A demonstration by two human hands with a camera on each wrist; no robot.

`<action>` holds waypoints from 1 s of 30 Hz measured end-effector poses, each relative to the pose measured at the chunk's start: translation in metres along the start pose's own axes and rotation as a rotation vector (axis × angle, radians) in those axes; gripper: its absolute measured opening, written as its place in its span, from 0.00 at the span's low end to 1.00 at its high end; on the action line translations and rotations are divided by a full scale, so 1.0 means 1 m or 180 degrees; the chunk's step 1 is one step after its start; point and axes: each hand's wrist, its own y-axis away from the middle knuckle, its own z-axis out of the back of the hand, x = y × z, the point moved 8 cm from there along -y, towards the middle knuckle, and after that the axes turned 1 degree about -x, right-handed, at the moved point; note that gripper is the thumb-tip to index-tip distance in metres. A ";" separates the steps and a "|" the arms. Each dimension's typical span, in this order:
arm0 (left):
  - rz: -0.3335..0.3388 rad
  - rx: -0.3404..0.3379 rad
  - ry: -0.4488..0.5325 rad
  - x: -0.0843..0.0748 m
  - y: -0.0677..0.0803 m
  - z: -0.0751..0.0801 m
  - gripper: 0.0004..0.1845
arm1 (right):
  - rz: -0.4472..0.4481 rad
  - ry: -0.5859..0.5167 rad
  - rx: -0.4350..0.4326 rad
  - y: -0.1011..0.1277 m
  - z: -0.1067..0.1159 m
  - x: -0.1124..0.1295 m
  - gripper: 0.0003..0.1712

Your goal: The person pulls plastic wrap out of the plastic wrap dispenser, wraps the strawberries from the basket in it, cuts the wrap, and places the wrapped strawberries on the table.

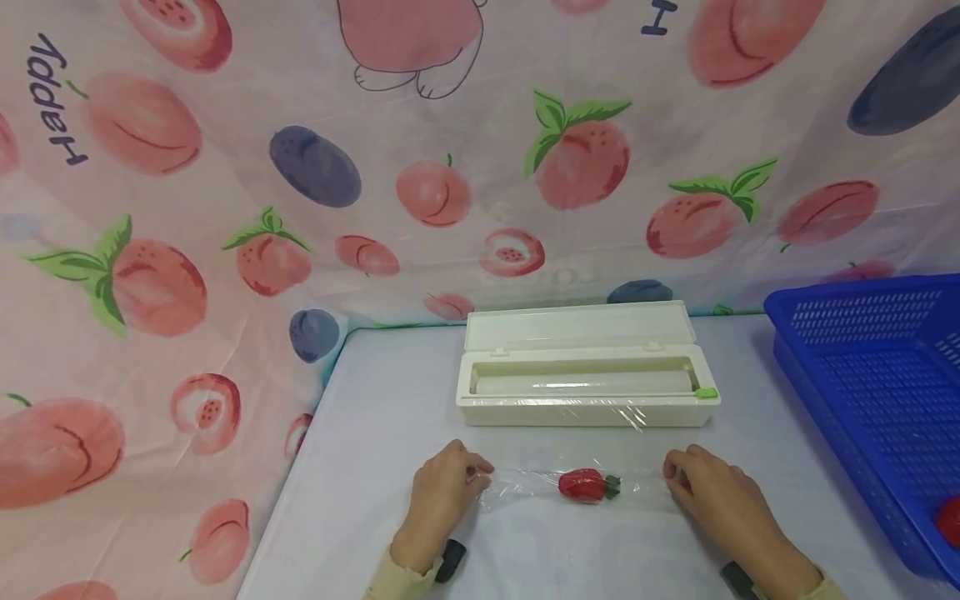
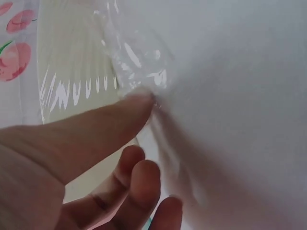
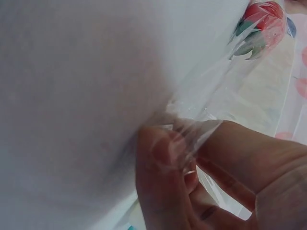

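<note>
A red strawberry (image 1: 581, 485) with green leaves lies inside a strip of clear plastic wrap (image 1: 517, 483) above the white table. At the strip's left end, my left hand (image 1: 444, 493) pinches the wrap between thumb and index finger; the left wrist view shows its other fingers loosely curled. My right hand (image 1: 720, 496) pinches the opposite end, and in the right wrist view the bunched film (image 3: 192, 132) shows at the fingertips. Behind both hands stands a cream wrap dispenser box (image 1: 585, 414), its lid (image 1: 577, 327) raised and a film roll (image 1: 585, 382) inside.
To the right is a blue plastic basket (image 1: 825, 454) with a red object (image 1: 949, 521) partly in view. A green slider (image 1: 707, 392) sits at the dispenser's right end. Fruit-printed cloth (image 1: 450, 275) hangs behind the table (image 1: 360, 400) and along its left side.
</note>
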 end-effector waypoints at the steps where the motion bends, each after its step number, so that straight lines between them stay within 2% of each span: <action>1: -0.0025 0.0006 0.0023 0.000 0.000 0.000 0.07 | 0.0016 0.0013 -0.0027 0.001 0.001 0.000 0.06; 11: -0.0122 0.0326 0.0097 -0.001 0.000 -0.003 0.13 | 0.0107 0.0161 -0.0270 0.006 0.003 0.002 0.07; 15: -0.0209 0.0263 0.0049 -0.008 0.001 0.002 0.13 | 0.0182 0.0181 -0.0391 0.008 0.006 0.003 0.07; 17: -0.0339 0.0159 0.0075 -0.015 0.002 0.007 0.12 | 0.0231 0.0163 -0.0475 0.011 0.009 0.005 0.07; 20: -0.0547 0.0075 0.0154 -0.028 0.003 0.012 0.09 | 0.0525 0.0106 -0.0776 0.015 0.018 0.012 0.08; 24: -0.0669 0.0181 0.0202 -0.039 0.005 0.006 0.12 | 0.1228 0.0197 -0.1166 0.020 0.023 0.027 0.11; 27: -0.0702 0.0292 0.0158 -0.042 0.006 -0.003 0.16 | 0.1466 0.0351 -0.1007 0.020 0.015 0.031 0.15; 30: -0.0755 0.0339 0.0032 -0.042 0.007 -0.011 0.17 | 0.1375 0.0448 -0.0581 0.016 0.004 0.027 0.18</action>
